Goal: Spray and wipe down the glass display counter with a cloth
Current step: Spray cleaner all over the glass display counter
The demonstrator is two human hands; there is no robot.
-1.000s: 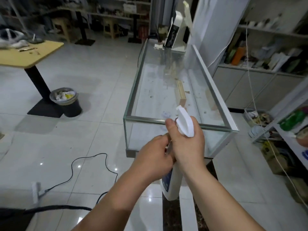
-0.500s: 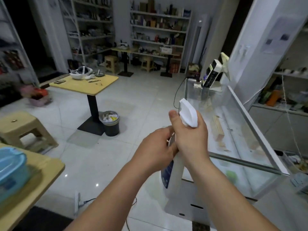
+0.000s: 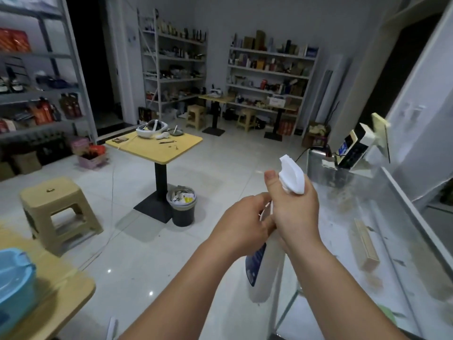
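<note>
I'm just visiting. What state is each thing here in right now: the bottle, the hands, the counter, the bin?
Spray bottle: upright, held off the counter in both hands.
Right hand: grips the bottle's white head.
Left hand: grips the bottle's neck.
Glass counter: dusty, strewn with crumbs, not yet wiped.
Bin: upright, no lid, rubbish inside.
Stool: upright.

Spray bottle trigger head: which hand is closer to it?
Right. The right hand grips the spray bottle at its neck, just under the trigger head, thumb beside it. The left hand holds the bottle lower down, to the left.
</note>
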